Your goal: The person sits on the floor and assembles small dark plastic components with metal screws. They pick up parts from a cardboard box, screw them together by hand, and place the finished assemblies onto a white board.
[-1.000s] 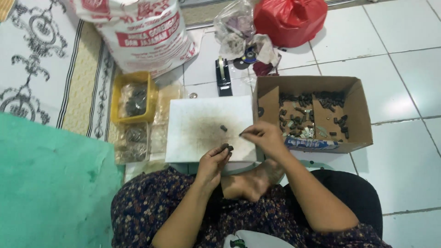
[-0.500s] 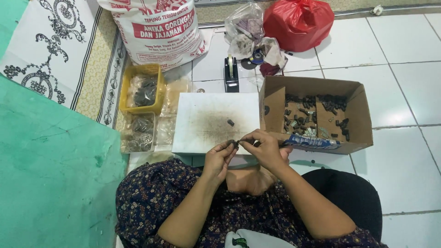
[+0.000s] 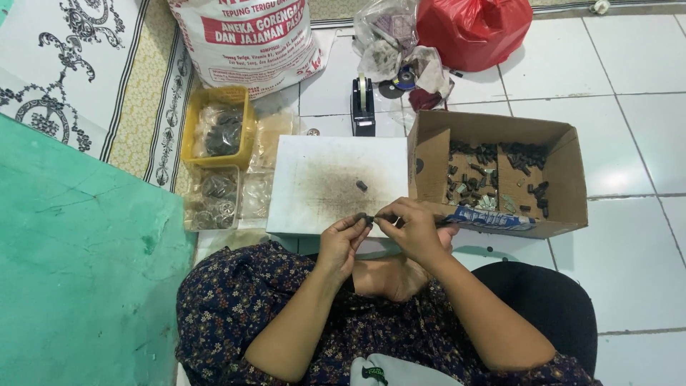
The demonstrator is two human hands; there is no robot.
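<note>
I see my left hand (image 3: 341, 243) and right hand (image 3: 414, 230) meeting at the near edge of the white board (image 3: 314, 154), fingertips of both pinched on one small dark part (image 3: 369, 217) between them. Another dark piece (image 3: 361, 186) lies alone on the board, and the cardboard box (image 3: 564, 175) of parts sits just right.
</note>
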